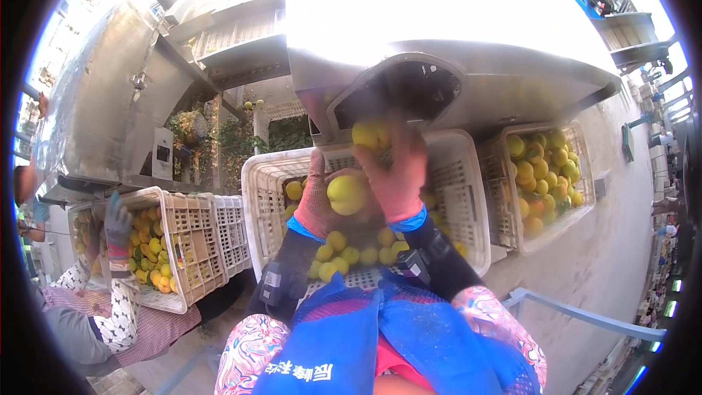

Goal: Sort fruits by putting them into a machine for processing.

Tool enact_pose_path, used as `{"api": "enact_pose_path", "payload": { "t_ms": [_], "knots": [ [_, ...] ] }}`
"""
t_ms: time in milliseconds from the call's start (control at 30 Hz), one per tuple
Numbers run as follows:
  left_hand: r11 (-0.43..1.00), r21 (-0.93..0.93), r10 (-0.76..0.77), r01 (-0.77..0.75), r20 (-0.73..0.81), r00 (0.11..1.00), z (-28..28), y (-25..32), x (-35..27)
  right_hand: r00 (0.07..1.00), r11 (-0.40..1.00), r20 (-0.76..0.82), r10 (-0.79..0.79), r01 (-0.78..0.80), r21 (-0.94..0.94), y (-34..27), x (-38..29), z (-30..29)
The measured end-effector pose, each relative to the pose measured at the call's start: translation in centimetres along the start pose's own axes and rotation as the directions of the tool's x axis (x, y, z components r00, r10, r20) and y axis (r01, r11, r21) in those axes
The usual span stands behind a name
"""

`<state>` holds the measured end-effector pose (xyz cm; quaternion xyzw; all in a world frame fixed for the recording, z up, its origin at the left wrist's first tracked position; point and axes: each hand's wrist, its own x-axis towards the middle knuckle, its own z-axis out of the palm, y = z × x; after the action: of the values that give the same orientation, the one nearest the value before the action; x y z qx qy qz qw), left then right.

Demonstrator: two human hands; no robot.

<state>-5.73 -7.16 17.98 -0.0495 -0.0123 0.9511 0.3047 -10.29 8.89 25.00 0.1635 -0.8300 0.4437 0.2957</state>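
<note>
My left hand [313,200], in a pink glove, cups a yellow-green peach [346,195] above a white plastic crate [253,203]. My right hand [399,178], gloved the same way and blurred at the fingers, grips what looks like another yellow peach [370,135] or a pair of them. It is raised to just below the dark oval opening [406,85] of a metal machine. Several more peaches [351,255] lie in the bottom of the crate, partly hidden by my forearms.
Right of me stands a crate [587,175] filled with peaches [540,175]. On the left, a co-worker's gloved hand [117,225] is over another crate [197,241] of peaches. A metal counter edge [521,82] runs ahead; a blue-grey metal rail [587,315] stands at lower right.
</note>
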Motion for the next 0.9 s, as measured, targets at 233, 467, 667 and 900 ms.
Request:
{"api": "enact_pose_path", "payload": {
  "t_ms": [233,467,667,900],
  "knots": [
    [0.985,-0.143,0.099,-0.100,-0.014,0.995,0.8,-1.1,-0.5,0.963,0.673,0.163,-0.213,0.266,-0.691,4.2,4.1,3.1],
    [0.095,0.989,0.338,-0.116,0.077,0.938,4.6,1.6,-1.6,0.593,0.943,0.783,0.190,-0.331,0.022,-1.0,-1.1,-2.5],
    [0.604,0.774,0.410,-0.190,-0.098,0.907,2.6,1.2,0.8,0.941,0.990,0.337,-0.003,-0.046,0.137,-0.4,-1.8,-1.9],
    [0.406,0.878,0.556,0.255,-0.459,0.693,-10.5,-1.2,1.4,0.983,0.948,0.018,-0.180,0.178,-0.265,3.8,3.1,1.4]
  ]
}}
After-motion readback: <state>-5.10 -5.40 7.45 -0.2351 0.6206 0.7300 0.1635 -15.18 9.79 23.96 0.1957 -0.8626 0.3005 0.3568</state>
